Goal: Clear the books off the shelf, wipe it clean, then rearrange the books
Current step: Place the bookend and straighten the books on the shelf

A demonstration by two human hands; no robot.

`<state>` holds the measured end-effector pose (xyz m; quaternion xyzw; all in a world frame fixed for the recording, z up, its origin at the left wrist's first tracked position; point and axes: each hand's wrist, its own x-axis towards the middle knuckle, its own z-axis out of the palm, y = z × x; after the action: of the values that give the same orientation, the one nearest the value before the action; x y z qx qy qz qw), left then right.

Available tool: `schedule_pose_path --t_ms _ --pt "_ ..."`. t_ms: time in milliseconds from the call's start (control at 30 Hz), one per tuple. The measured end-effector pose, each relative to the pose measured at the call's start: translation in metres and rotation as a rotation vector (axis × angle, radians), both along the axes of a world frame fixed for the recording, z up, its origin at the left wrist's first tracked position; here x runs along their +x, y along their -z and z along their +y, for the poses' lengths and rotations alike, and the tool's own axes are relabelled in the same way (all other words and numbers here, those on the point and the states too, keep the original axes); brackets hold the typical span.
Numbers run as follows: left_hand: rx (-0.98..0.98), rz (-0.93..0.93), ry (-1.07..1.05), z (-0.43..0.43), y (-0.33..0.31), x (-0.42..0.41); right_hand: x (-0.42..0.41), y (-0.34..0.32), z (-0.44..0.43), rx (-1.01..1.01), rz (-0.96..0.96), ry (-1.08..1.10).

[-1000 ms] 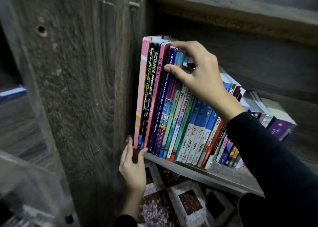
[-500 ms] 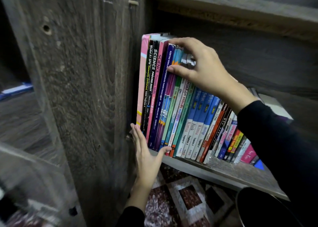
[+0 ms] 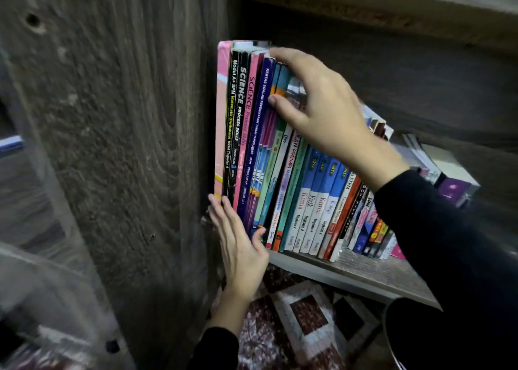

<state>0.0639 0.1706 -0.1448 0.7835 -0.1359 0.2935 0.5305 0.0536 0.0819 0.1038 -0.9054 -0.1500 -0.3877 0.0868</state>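
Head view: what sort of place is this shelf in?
Probably a home study area: a dark wood-grain bookshelf holds a row of colourful school textbooks, with a maroon-and-white patterned floor mat below.

The right hand [image 3: 328, 117] grips the books [image 3: 305, 201]; the left hand [image 3: 241, 246] touches their base.

A dark, grey-brown wooden bookcase [image 3: 173, 229] fills most of the view. Its broad side panel [image 3: 112, 131], heavily grained, runs from 12 down to 6 o'clock, with a small round hole [image 3: 33, 20] at 10 o'clock. The upper board [image 3: 392, 10] crosses 1 o'clock, and the back panel [image 3: 420, 89] is shadowed beneath it. At 5 o'clock lies a patterned rug [image 3: 308, 322] of maroon, white and dark squares. Blurred pale shapes show at 8 o'clock. The light is dim.
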Motion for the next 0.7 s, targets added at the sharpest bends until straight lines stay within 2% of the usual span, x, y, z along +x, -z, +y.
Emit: schedule_pose_path --t_ms 67,167,233,300,367,400,567,700 --pt "-0.008 0.015 0.004 0.001 0.001 0.001 -0.011 0.029 0.004 0.104 -0.187 -0.016" --pt "-0.051 0.03 0.046 0.01 0.0 0.003 -0.04 0.108 0.011 0.429 -0.436 0.011" --pt "-0.071 0.055 0.072 0.015 -0.001 0.003 -0.061 0.165 0.019 0.691 -0.357 0.133" --pt "-0.056 0.048 0.056 0.018 -0.003 0.003 -0.068 0.211 0.025 0.874 -0.136 0.273" --pt "-0.053 0.047 0.03 0.021 -0.005 0.003 -0.067 0.239 0.029 0.879 0.034 0.357" --pt "-0.068 0.069 0.019 0.02 -0.006 0.002 -0.065 0.246 0.03 0.855 0.055 0.371" --pt "-0.088 0.164 0.035 0.019 -0.01 0.006 -0.058 0.256 0.035 0.778 0.024 0.399" --pt "-0.071 0.147 0.036 0.023 -0.014 0.008 -0.049 0.262 0.044 0.803 0.021 0.344"
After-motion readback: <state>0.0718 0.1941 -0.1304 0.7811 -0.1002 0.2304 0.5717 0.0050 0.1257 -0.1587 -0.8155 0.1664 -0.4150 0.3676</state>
